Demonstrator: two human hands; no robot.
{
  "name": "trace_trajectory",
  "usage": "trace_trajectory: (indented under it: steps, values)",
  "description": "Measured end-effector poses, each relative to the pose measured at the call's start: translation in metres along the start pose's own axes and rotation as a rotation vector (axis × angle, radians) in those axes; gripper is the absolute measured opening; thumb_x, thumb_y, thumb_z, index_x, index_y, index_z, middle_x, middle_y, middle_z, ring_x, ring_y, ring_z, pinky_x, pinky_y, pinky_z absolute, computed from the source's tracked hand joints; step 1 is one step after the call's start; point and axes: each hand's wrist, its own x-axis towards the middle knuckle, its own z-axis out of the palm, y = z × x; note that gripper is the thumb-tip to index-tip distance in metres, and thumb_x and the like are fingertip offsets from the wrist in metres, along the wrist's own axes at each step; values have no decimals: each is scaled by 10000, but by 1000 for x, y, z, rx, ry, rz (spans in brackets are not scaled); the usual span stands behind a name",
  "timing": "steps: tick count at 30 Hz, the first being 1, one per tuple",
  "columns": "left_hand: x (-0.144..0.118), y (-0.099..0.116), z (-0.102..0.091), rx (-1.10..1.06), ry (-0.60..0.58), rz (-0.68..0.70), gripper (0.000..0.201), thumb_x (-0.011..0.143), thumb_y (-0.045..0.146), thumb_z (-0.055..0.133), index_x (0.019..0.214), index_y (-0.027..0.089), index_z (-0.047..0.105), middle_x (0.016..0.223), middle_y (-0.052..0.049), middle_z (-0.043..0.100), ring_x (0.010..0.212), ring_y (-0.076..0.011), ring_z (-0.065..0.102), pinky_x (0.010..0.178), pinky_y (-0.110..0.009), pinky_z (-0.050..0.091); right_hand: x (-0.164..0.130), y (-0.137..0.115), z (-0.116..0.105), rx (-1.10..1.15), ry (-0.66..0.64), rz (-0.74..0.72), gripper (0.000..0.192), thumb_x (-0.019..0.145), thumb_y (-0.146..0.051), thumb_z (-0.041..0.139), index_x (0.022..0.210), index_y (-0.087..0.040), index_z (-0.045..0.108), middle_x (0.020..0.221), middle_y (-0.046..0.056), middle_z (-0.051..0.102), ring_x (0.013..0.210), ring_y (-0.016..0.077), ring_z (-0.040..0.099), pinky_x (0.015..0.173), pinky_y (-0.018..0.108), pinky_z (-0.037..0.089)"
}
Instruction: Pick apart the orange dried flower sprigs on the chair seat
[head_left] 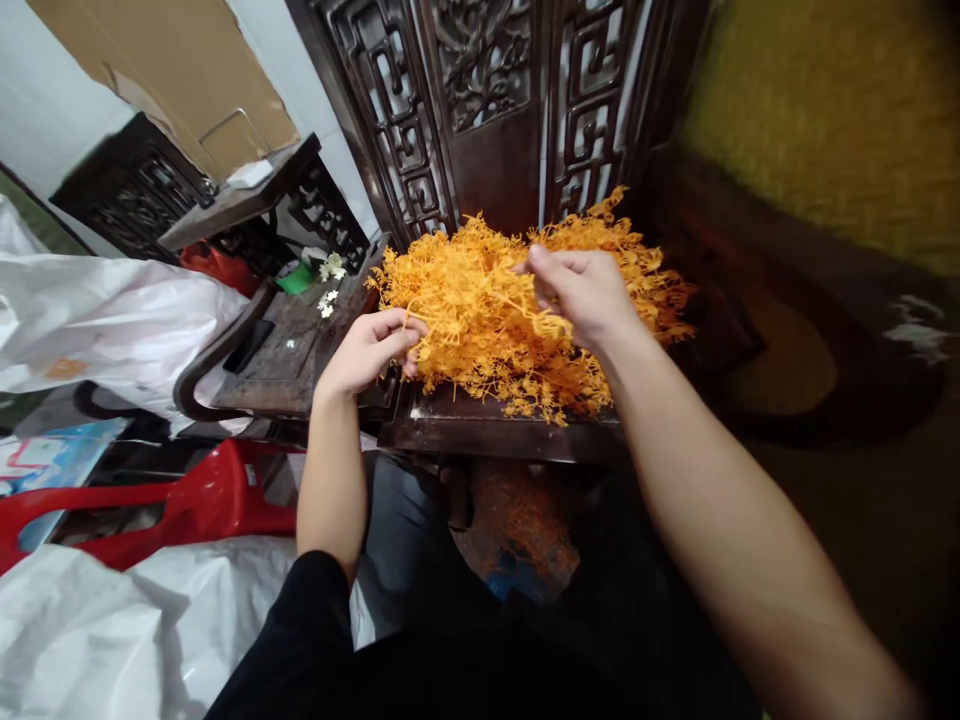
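A carved dark wooden chair (495,430) fills the centre of the frame, its fretwork back (480,90) rising to the top edge and its seat heaped with orange plastic sprigs (480,310). To the left of it stands a second dark wooden seat (277,350), bearing a few small white flowers (328,300) and a green scrap (298,278) near its far end. White plastic sacks (105,320) billow across the left edge and again at the lower left (90,630), with a red plastic stool (187,500) lying between them. A cardboard sheet (150,70) leans against the wall at upper left, above a dark carved side table (225,200). A blurred yellow surface (832,110) occupies the upper right. Beneath the seat's front rail, at lower centre, more orange strands (517,530) show in shadow.

The heap itself is a tangled, bushy mass of thin branching stems with tiny leaf-like tips, uniformly bright orange, spreading from the middle of the seat back to the chair's carved panel and out towards the right.

The left hand (371,350) rests at the heap's left edge, fingers curled inward and thumb closing on a few strands. The right hand (581,290) sits on top of the heap at centre, fingers bent together and pinching a thin sprig against the thumb. Nothing lies between the hands and the heap.
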Motion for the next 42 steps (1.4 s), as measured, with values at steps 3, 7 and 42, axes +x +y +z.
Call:
trace_trajectory:
  steps: [3, 7, 42]
  values:
    - [13, -2, 11, -15, 105, 26, 192, 880, 312, 681, 1006, 166, 687, 722, 11, 675, 586, -128, 679, 585, -254, 559, 3, -5, -2, 52, 73, -1, 622, 752, -853, 699, 659, -244, 616, 494, -76, 254, 441, 81, 223, 460, 276, 167]
    - [31, -9, 27, 58, 142, 19, 147, 890, 263, 652, 974, 147, 686, 738, 3, 684, 602, -108, 679, 602, -230, 555, 3, -7, -3, 82, -59, 78, 679, 702, -909, 686, 634, -253, 525, 509, -60, 319, 429, 85, 242, 447, 280, 150]
    - [15, -17, 50, 355, 32, 539, 1187, 770, 522, 883, 1691, 312, 163, 1743, -150, 314, 1616, -321, 323, 1316, -504, 299, -15, -7, 20, -288, -429, 8, 324, 752, -551, 847, 757, -231, 801, 750, 24, 742, 719, 180, 622, 747, 366, 462]
